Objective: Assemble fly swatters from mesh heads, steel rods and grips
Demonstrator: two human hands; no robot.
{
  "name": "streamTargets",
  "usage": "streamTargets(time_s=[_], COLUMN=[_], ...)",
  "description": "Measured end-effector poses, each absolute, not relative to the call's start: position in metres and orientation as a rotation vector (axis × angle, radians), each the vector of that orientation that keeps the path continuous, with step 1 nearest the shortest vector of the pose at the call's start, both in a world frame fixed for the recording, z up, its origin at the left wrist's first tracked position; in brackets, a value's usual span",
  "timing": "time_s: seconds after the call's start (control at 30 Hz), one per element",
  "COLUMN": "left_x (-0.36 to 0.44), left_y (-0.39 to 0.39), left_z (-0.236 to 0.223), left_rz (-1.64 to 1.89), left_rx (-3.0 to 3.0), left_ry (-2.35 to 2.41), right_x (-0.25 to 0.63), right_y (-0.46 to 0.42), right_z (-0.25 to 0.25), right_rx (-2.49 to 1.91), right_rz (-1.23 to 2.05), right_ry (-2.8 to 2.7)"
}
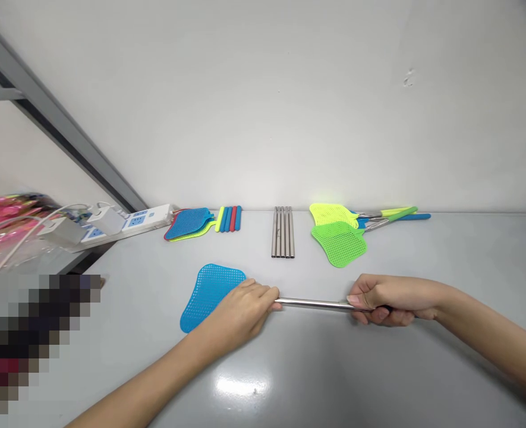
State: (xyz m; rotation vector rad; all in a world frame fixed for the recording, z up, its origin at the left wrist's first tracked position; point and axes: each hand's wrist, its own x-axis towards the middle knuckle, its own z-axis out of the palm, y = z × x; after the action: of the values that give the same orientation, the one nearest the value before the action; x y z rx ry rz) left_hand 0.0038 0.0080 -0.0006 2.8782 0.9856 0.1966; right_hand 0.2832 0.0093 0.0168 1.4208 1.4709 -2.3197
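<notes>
A fly swatter with a blue perforated head [213, 294] and a shiny metal rod [314, 304] lies across the near middle of the grey table. My left hand [251, 303] is closed around the joint where the head meets the rod, hiding that joint. On the rod's right end, my right hand [381, 300] is wrapped tight; a small dark bit of the handle end shows past the fingers, the rest is hidden. Behind my hands, several metal tubes [283, 232] lie side by side, with several coloured handle grips [229, 219] to their left.
At the back left lie stacked swatter heads [191, 221] beside a white power strip [142, 220] with plugs and cables. Several swatters with a green head [340, 244] and a yellow head [331, 214] on top rest at the back right, near the wall [280, 107].
</notes>
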Motion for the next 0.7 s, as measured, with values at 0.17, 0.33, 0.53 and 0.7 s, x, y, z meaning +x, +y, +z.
streamTargets(time_s=[0.17,0.33,0.53,0.7], left_x=[0.009,0.012,0.028,0.033], left_y=[0.003,0.002,-0.012,-0.016], left_z=[0.002,0.006,0.007,0.008], left_rz=[0.147,0.105,0.061,0.049], left_rx=[2.93,2.877,2.753,2.729], left_ry=[0.971,0.983,0.95,0.947], right_x=[0.278,0.276,0.265,0.258], right_y=[0.007,0.008,0.002,-0.003], right_z=[0.011,0.009,0.007,0.009], right_rx=[1.318,1.3,1.246,1.23], right_rz=[-2.399,-2.415,-2.407,-2.379], right_ry=[1.35,1.393,1.555,1.652])
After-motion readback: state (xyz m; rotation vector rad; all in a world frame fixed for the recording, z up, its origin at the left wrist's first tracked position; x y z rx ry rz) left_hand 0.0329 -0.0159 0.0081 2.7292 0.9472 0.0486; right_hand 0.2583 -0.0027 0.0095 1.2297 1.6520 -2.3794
